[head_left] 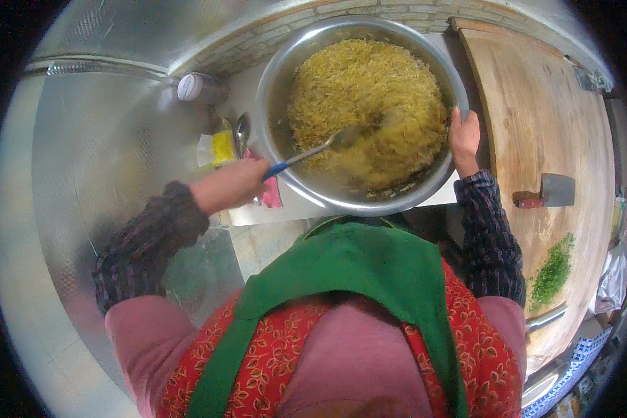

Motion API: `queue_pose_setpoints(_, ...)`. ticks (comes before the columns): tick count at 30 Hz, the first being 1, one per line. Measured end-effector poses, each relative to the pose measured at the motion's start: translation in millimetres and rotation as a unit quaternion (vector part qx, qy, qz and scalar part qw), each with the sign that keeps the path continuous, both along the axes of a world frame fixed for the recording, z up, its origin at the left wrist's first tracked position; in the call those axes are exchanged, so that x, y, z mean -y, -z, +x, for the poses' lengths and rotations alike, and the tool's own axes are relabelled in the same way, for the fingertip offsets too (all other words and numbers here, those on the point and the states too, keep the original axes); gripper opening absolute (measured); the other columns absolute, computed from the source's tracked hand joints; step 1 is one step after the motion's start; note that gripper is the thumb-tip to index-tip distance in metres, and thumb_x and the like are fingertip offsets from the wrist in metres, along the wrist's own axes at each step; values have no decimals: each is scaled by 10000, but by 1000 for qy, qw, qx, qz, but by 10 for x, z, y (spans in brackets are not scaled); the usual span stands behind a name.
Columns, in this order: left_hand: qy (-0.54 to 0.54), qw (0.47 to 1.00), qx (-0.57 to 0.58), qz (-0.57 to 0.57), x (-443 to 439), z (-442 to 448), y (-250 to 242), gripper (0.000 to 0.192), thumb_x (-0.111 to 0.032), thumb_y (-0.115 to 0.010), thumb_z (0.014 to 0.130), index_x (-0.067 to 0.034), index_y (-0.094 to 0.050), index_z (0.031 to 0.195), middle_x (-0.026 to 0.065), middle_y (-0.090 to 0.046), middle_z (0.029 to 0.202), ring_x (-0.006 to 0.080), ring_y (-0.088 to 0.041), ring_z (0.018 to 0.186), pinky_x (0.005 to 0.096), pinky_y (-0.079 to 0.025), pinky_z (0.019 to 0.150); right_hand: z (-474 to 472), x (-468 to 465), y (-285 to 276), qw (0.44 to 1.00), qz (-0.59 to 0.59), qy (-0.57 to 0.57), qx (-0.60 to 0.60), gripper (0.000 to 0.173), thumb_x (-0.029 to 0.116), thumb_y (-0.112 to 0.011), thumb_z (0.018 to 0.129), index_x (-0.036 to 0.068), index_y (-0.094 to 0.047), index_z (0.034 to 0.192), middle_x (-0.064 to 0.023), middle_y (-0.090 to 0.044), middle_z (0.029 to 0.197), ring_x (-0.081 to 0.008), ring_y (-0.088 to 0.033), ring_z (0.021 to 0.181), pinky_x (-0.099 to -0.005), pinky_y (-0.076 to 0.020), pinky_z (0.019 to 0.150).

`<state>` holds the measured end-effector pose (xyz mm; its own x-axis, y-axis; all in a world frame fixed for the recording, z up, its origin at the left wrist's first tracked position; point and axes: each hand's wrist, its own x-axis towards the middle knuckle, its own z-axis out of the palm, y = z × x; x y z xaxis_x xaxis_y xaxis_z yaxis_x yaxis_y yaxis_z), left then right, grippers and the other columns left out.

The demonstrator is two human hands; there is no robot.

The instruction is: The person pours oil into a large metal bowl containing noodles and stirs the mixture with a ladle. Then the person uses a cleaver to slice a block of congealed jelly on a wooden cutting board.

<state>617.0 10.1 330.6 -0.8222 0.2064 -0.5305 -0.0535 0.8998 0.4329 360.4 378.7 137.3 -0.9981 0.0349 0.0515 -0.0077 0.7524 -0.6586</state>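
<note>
A large round metal basin [274,112] stands before me, well filled with yellowish shredded food [366,78], perhaps shredded vegetable. My left hand [232,183] is closed around the blue handle of a long metal spoon [313,151]. The spoon's head is sunk in the shreds and hidden, and the food around it looks blurred. At the basin's right side, my right hand [465,137] grips the rim, thumb over the edge. Beside my left hand, partly behind it, lies a pink cloth [271,193].
At right, a big wooden board [517,115] bears a cleaver [558,190], chopped greens [553,271] and a metal blade [547,317]. Left of the basin are a yellow packet [223,147], a metal ladle [242,129] and a white-lidded jar [190,87]. A brick-patterned wall [240,44] rises behind.
</note>
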Motion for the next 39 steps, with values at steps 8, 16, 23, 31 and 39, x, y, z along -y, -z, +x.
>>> queue_pose_setpoints(8,-345,849,379,132,173,20,-4,342,-323,-554,953,-76,-481,729,-20,-428,504,90,-447,378,262,-352,354,-13,18,5,1000,-3,12,4,434,381,-566,916,-47,-550,991,-279,-595,1000,-441,-579,933,-486,-451,808)
queue_pose_setpoints(16,-239,895,292,238,-194,-1352,1117,357,-335,-582,931,-88,-452,710,-24,-415,531,103,-418,397,282,-352,360,27,12,-47,999,-35,7,-1,446,400,-566,915,-45,-550,941,-282,-599,937,-439,-578,912,-483,-451,794)
queue_pose_setpoints(23,44,999,13,22,-187,-1212,757,258,-240,-638,877,-1,-544,907,199,-592,735,343,-616,678,424,-476,593,11,23,-23,1000,-2,10,-13,452,408,-553,921,-41,-557,975,-287,-598,958,-446,-576,941,-487,-449,804)
queue_pose_setpoints(31,19,999,-14,-35,42,-94,-214,212,-204,-591,895,-29,-579,1013,131,-591,653,299,-612,575,414,-478,547,5,0,17,1000,-13,19,0,441,404,-502,945,-35,-546,958,-295,-588,950,-463,-562,938,-498,-443,806)
queue_pose_setpoints(39,-535,665,431,293,396,-100,36,307,-343,-514,977,-140,-458,755,-66,-399,512,33,-371,372,235,-316,325,5,9,-16,1000,6,12,15,443,403,-494,957,-35,-558,988,-284,-605,956,-461,-573,919,-506,-450,787)
